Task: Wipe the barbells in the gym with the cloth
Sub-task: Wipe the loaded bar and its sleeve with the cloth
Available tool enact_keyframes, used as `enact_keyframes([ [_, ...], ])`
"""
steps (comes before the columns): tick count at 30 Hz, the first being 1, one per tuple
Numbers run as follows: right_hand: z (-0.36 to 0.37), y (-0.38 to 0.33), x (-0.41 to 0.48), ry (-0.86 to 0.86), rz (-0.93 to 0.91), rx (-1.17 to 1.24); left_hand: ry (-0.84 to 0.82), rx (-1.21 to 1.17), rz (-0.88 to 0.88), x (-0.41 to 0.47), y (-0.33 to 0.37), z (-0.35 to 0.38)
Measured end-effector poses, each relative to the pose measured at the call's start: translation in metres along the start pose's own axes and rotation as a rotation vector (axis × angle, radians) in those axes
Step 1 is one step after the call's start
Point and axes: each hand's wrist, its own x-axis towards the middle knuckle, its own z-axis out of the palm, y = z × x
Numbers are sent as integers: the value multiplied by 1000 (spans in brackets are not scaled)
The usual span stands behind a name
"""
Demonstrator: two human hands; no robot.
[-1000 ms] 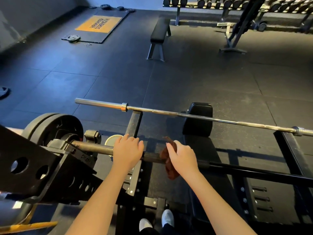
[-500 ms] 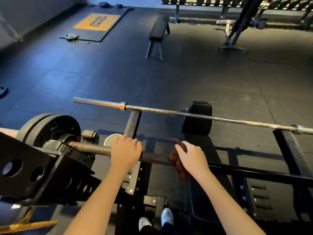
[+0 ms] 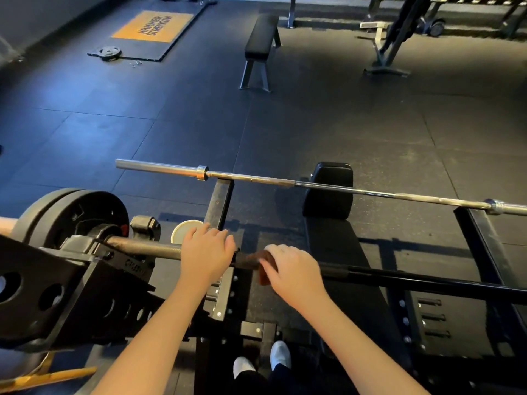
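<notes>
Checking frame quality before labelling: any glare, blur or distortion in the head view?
Head view: wide-angle bend curves the silver barbell; bright highlights on its sleeve; room dim, hard shadows under the rack; right hand and cloth slightly motion-blurred; left hand sharp.

orange floor mat [image 3: 153,26] | text "HAMMER STRENGTH", upside down to camera | other markings unreadable

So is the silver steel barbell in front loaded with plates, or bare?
Bare: the silver steel barbell shows an empty left sleeve; its right end is out of view.
</notes>
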Motion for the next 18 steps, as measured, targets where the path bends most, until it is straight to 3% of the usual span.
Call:
enact_keyframes([
  [3,-11,46,-36,195,51,-73,17,15,7,-2,0,-1],
  [5,-17,67,-52,221,78,-144,9,20,3,-3,1,-2],
  [9,-12,42,-32,142,145,-101,8,14,-1,-1,0,0],
  [14,-2,1,-2,47,27,-108,32,9,17,-2,1,0],
  [18,-19,25,-3,-61,215,93,-2,15,14,-2,1,-2],
])
